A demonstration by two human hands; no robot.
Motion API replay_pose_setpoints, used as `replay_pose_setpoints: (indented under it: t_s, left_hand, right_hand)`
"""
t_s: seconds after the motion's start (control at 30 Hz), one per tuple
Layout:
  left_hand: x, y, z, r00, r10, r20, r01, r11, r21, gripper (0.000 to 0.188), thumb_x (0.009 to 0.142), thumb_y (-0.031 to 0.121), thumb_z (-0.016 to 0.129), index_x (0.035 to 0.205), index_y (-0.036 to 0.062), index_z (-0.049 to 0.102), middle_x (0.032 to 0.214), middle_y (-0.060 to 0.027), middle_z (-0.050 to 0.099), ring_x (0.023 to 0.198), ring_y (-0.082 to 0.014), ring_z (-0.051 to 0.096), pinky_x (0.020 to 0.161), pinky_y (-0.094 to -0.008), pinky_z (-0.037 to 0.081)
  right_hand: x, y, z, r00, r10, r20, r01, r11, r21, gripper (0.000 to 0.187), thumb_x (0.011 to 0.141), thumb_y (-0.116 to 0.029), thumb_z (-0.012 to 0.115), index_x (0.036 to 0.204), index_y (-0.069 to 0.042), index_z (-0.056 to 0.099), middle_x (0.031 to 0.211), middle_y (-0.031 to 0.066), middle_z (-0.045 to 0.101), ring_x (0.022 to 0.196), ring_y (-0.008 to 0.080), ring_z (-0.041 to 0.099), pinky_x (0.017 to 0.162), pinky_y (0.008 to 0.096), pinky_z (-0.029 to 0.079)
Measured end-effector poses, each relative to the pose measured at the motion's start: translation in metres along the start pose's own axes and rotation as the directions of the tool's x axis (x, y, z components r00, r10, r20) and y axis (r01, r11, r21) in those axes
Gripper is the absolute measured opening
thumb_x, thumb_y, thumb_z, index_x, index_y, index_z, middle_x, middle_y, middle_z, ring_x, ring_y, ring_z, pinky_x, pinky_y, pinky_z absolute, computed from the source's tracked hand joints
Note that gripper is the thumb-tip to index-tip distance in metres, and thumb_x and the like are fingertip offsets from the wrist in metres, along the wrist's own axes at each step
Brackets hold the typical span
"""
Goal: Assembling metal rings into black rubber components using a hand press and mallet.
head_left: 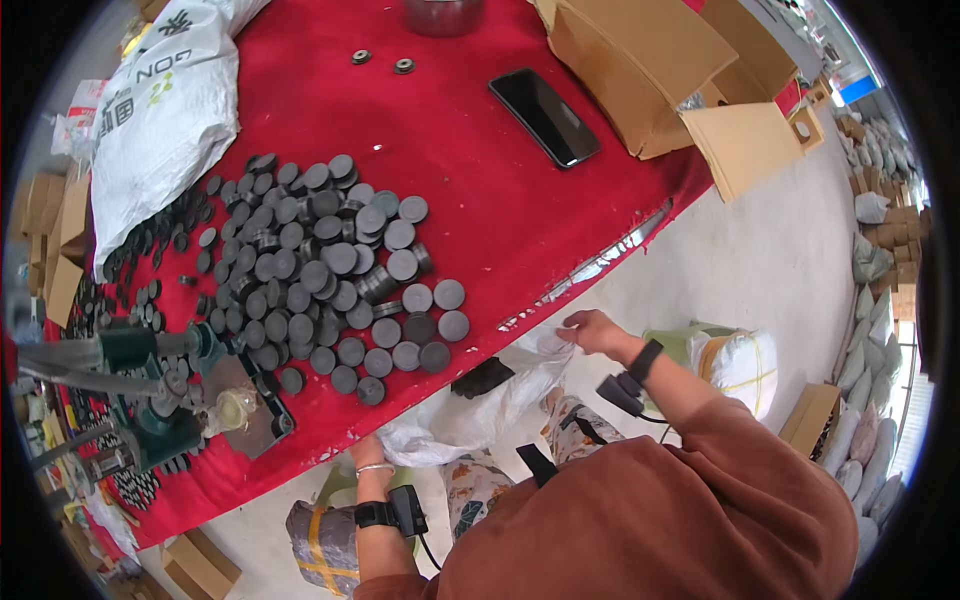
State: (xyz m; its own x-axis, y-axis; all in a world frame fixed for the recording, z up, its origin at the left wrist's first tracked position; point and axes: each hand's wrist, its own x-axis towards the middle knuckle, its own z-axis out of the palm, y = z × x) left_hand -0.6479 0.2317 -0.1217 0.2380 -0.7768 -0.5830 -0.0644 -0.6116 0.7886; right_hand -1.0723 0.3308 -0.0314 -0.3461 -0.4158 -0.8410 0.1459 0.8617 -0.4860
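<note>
A white, see-through plastic bag [455, 425] is stretched across my lap, just below the table's near edge. My right hand [592, 332] has its fingers closed on the bag's right end. At the bag's left end is my left hand [368, 452], close to the table edge; it appears to grip the plastic, though its fingertips are hidden. A black piece [483, 378] shows at the bag's opening. Many round dark grey discs [310, 265] lie heaped on the red tablecloth [470, 170] in front of me.
A green hand press [150, 400] stands at the left of the table. Behind the discs lie a large white sack [170, 110], two small round parts [403, 66] and a black phone [545, 118]. An open cardboard box [640, 70] sits at the far right corner. Wrapped bundles [738, 370] stand beside me.
</note>
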Motion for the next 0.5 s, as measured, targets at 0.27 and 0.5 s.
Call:
replay_pose_setpoints:
  t_s: [0.27,0.5]
  left_hand:
    - [-0.095,0.05,0.026,0.891,-0.455,0.012,0.454,0.891,0.02,0.067,0.068,0.019,0.078,0.122,0.0046,0.041,0.116,-0.0135,0.051,0.098,-0.0274,0.055,0.073,-0.0477,0.049]
    - [-0.143,0.01,0.054,0.782,-0.618,0.075,0.62,0.762,-0.188,0.055,0.077,0.018,0.067,0.121,0.0019,0.037,0.115,-0.0172,0.049,0.097,-0.0343,0.055,0.07,-0.058,0.049]
  right_hand:
    - [-0.069,-0.178,0.032,0.456,-0.89,0.006,0.889,0.455,-0.062,0.041,0.082,-0.025,0.064,0.113,0.0,0.055,0.099,0.014,0.062,0.083,0.0157,0.061,0.074,0.0284,0.048]
    - [0.035,-0.253,0.098,0.138,-0.966,0.218,0.877,0.017,-0.48,0.055,0.081,-0.046,0.056,0.119,-0.006,0.054,0.12,0.0173,0.054,0.113,0.0318,0.047,0.095,0.0395,0.037]
